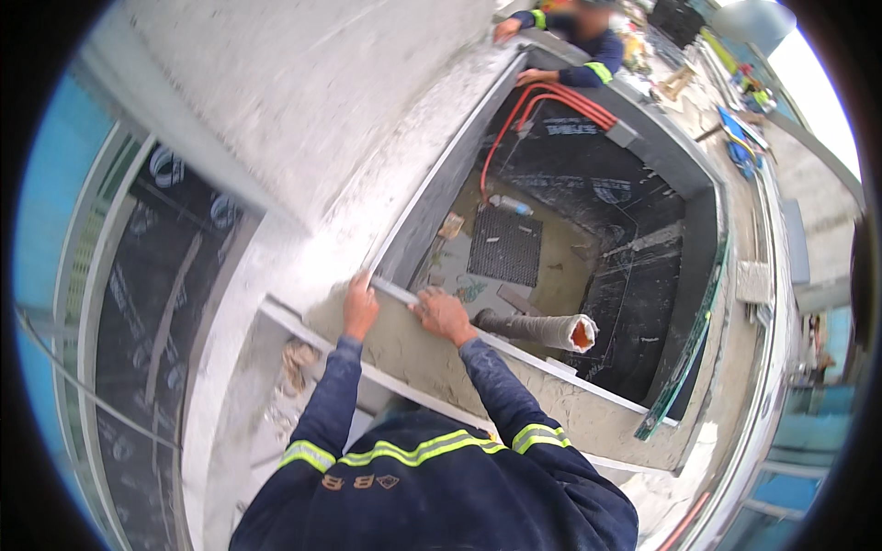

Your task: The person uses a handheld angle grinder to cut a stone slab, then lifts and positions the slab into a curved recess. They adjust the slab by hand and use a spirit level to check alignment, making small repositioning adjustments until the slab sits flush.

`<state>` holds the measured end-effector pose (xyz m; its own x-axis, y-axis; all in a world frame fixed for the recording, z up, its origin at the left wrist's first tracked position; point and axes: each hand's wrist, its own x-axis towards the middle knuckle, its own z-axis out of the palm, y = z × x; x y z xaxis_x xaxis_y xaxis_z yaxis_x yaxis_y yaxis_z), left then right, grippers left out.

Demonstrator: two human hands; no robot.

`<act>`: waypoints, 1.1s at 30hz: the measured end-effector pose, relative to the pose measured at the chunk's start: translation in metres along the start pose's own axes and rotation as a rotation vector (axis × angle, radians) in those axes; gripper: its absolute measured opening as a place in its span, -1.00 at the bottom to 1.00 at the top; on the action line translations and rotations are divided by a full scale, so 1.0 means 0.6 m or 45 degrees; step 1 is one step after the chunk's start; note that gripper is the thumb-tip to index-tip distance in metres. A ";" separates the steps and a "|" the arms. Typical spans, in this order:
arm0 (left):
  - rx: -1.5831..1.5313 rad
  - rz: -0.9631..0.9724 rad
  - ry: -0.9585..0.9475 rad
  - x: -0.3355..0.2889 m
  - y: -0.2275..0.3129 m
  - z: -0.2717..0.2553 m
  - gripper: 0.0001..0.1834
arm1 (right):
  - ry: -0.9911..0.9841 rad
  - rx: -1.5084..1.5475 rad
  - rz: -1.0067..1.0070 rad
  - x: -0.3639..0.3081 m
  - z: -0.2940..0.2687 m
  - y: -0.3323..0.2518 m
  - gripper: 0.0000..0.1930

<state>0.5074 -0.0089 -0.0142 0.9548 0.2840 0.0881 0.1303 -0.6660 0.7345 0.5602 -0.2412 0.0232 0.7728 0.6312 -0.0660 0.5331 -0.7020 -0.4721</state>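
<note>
A long grey slab (439, 185) with a pale top edge stands along the left side of a sunken pit. At its near corner my left hand (359, 309) is closed, fingertips pinching the edge. Just right of it, my right hand (445, 315) curls its fingers over the pale edge strip (393, 290) of the pit's near side. The undersides of my fingers are hidden. At the far end, a co-worker's hand (538, 77) rests on the slab's far corner, and that person's other hand (506, 30) touches the wall side.
A wrapped pipe (542, 331) rises inside the pit near my right hand. Red conduits (560, 92) bend over the far edge. A dark mat (505, 246) and a plastic bottle (511, 205) lie on the pit floor. Glass panels (694, 344) edge the right side.
</note>
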 end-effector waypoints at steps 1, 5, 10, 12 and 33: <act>-0.056 -0.024 -0.021 -0.003 0.005 -0.008 -0.48 | 0.003 0.012 0.002 0.000 -0.002 0.000 -0.57; -0.144 -0.169 0.055 -0.033 0.019 -0.016 -0.43 | 0.015 0.043 -0.010 -0.005 -0.007 -0.004 -0.58; -0.359 -0.323 0.075 -0.036 0.057 -0.015 -0.27 | -0.044 0.061 0.028 -0.008 -0.008 -0.011 -0.59; -0.360 -0.293 0.085 -0.037 0.060 -0.012 -0.26 | -0.030 0.054 0.020 -0.007 -0.005 -0.012 -0.59; 0.140 0.070 -0.346 0.172 0.015 0.017 -0.21 | 0.015 0.167 -0.050 -0.005 0.000 -0.005 -0.62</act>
<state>0.6099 0.0072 -0.0053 0.9959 0.0598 -0.0684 0.0901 -0.7504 0.6549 0.5564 -0.2411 0.0246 0.7567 0.6528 -0.0355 0.5137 -0.6273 -0.5854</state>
